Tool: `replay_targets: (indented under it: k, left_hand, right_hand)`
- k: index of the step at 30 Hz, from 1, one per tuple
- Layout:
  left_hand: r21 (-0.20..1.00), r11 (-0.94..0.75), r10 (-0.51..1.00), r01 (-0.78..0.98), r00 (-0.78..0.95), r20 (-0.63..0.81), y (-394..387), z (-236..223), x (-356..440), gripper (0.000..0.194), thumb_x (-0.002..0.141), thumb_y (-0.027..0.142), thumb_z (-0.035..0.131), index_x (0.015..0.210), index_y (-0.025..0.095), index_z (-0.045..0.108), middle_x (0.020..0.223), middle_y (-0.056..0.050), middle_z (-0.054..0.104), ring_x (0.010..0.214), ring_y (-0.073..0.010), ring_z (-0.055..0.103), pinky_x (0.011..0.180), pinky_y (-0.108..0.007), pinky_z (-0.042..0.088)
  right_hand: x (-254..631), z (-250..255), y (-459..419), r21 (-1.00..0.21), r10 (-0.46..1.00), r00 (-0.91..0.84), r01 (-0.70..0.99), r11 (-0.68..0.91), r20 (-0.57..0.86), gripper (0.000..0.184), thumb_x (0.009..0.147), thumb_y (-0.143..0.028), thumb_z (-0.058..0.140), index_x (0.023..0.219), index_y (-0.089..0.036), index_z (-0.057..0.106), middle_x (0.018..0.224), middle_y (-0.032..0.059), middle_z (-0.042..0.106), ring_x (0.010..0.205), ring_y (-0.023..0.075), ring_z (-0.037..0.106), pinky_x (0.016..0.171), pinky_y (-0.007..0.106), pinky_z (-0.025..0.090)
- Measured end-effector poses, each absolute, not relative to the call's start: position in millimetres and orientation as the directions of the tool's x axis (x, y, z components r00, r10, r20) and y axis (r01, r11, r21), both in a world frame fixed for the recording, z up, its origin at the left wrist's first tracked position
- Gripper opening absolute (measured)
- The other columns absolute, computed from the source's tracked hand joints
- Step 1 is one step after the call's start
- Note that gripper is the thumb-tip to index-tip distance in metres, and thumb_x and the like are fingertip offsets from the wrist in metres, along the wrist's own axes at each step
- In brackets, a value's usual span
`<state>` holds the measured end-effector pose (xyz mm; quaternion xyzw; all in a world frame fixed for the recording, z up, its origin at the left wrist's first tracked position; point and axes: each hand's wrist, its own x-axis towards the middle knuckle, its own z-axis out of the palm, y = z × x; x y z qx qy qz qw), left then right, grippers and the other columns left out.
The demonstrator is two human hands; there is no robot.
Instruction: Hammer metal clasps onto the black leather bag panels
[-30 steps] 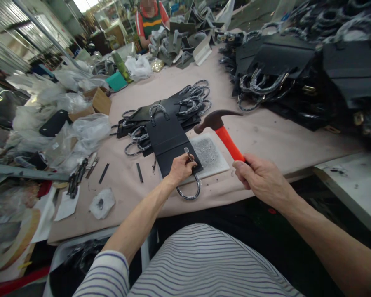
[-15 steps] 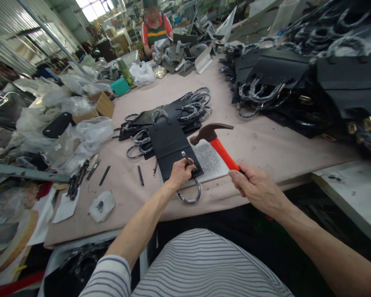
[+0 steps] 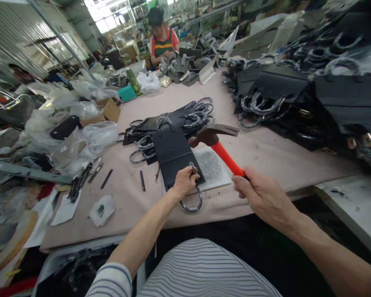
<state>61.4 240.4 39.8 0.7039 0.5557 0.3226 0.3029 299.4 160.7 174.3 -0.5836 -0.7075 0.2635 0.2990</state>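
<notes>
My left hand [image 3: 185,181] is closed around a short metal punch [image 3: 192,166], holding it upright over the near end of a black bag panel [image 3: 176,152]. My fingers hide the punch's lower tip. The panel lies partly on a speckled white slab [image 3: 214,167], and a wrapped loop handle [image 3: 192,209] sticks out at its near edge. My right hand [image 3: 253,185] grips the orange handle of a claw hammer [image 3: 228,159]. The hammer's head is in the air, above and just to the right of the punch.
Behind the panel lies a stack of black panels with wrapped handles [image 3: 200,113]. Black bags [image 3: 275,86] are piled at the right. Slim dark tools [image 3: 142,180] and a white lump [image 3: 102,209] lie at left, near plastic bags [image 3: 99,134]. A person [image 3: 163,43] sits across the table.
The hammer dipped toward the punch, then rose slightly relative to it. My left hand stays on the punch at the panel's near end. The camera view has tilted upward.
</notes>
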Motion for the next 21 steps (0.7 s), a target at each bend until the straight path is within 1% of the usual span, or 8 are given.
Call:
replay_targets:
  k: [3, 5, 7, 9, 13, 15, 19, 21]
  left_hand:
    - [0.774, -0.205, 0.976, 0.599, 0.188, 0.113, 240.0, 41.2, 61.1, 0.012, 0.081, 0.010, 0.068, 0.089, 0.019, 0.069, 0.080, 0.000, 0.072, 0.075, -0.0157, 0.066, 0.075, -0.025, 0.051]
    - [0.768, -0.194, 0.977, 0.610, 0.189, 0.096, 240.3, 43.2, 61.6, 0.012, 0.081, 0.011, 0.068, 0.088, 0.020, 0.069, 0.080, 0.000, 0.071, 0.075, -0.0156, 0.066, 0.074, -0.025, 0.050]
    - [0.761, -0.171, 0.981, 0.626, 0.177, 0.075, 240.7, 45.3, 62.6, 0.011, 0.081, 0.011, 0.068, 0.087, 0.021, 0.068, 0.080, 0.001, 0.071, 0.075, -0.0157, 0.066, 0.074, -0.025, 0.050]
    - [0.753, -0.159, 0.984, 0.639, 0.168, 0.065, 241.0, 46.7, 63.6, 0.011, 0.081, 0.012, 0.068, 0.087, 0.021, 0.069, 0.080, 0.001, 0.071, 0.076, -0.0160, 0.066, 0.075, -0.025, 0.050]
    - [0.753, -0.165, 0.982, 0.637, 0.174, 0.067, 240.9, 45.9, 63.6, 0.011, 0.080, 0.013, 0.070, 0.088, 0.021, 0.069, 0.083, 0.000, 0.072, 0.077, -0.0163, 0.066, 0.076, -0.025, 0.050]
    - [0.755, -0.166, 0.982, 0.634, 0.175, 0.069, 240.2, 45.0, 62.5, 0.012, 0.081, 0.013, 0.069, 0.088, 0.021, 0.070, 0.085, 0.000, 0.073, 0.077, -0.0163, 0.067, 0.075, -0.025, 0.050]
    - [0.740, -0.152, 0.985, 0.655, 0.165, 0.056, 238.7, 46.7, 60.7, 0.016, 0.080, 0.011, 0.069, 0.092, 0.021, 0.070, 0.086, 0.000, 0.074, 0.078, -0.0173, 0.068, 0.076, -0.026, 0.050]
    - [0.717, -0.160, 0.983, 0.678, 0.177, 0.051, 238.6, 49.4, 61.2, 0.014, 0.081, 0.011, 0.069, 0.091, 0.022, 0.070, 0.087, 0.000, 0.075, 0.081, -0.0181, 0.069, 0.078, -0.026, 0.050]
  right_hand:
    - [305.8, 172.8, 164.9, -0.556, 0.969, -0.191, 0.793, 0.247, 0.159, 0.034, 0.099, -0.051, 0.037, 0.078, -0.025, 0.045, 0.056, -0.0022, 0.051, 0.046, 0.0148, 0.044, 0.051, 0.029, 0.025]
    - [310.7, 172.8, 169.5, -0.430, 0.961, -0.234, 0.859, 0.277, 0.150, 0.034, 0.100, -0.050, 0.037, 0.078, -0.025, 0.045, 0.053, -0.0026, 0.048, 0.044, 0.0149, 0.040, 0.051, 0.030, 0.019]
    - [314.0, 177.5, 174.1, -0.355, 0.953, -0.269, 0.885, 0.302, 0.141, 0.034, 0.101, -0.048, 0.036, 0.079, -0.024, 0.047, 0.054, -0.0022, 0.049, 0.044, 0.0146, 0.040, 0.052, 0.030, 0.017]
    - [314.1, 185.9, 176.7, -0.341, 0.945, -0.268, 0.884, 0.318, 0.188, 0.036, 0.101, -0.050, 0.035, 0.078, -0.024, 0.046, 0.053, -0.0026, 0.047, 0.043, 0.0143, 0.039, 0.051, 0.030, 0.018]
    - [309.5, 192.5, 175.5, -0.409, 0.914, -0.212, 0.843, 0.350, 0.345, 0.039, 0.103, -0.051, 0.032, 0.077, -0.025, 0.044, 0.051, -0.0034, 0.043, 0.042, 0.0144, 0.041, 0.049, 0.028, 0.024]
    - [311.0, 184.6, 175.5, -0.385, 0.914, -0.246, 0.848, 0.364, 0.323, 0.037, 0.103, -0.049, 0.032, 0.078, -0.025, 0.045, 0.053, -0.0021, 0.047, 0.043, 0.0146, 0.043, 0.049, 0.029, 0.024]
    - [322.3, 174.3, 181.6, -0.261, 0.928, -0.347, 0.891, 0.371, 0.136, 0.033, 0.102, -0.046, 0.038, 0.078, -0.024, 0.046, 0.055, -0.0013, 0.053, 0.041, 0.0140, 0.040, 0.049, 0.030, 0.018]
    - [324.3, 181.8, 183.1, -0.262, 0.921, -0.337, 0.887, 0.380, 0.193, 0.036, 0.103, -0.049, 0.037, 0.078, -0.025, 0.045, 0.053, -0.0025, 0.050, 0.041, 0.0140, 0.040, 0.049, 0.030, 0.018]
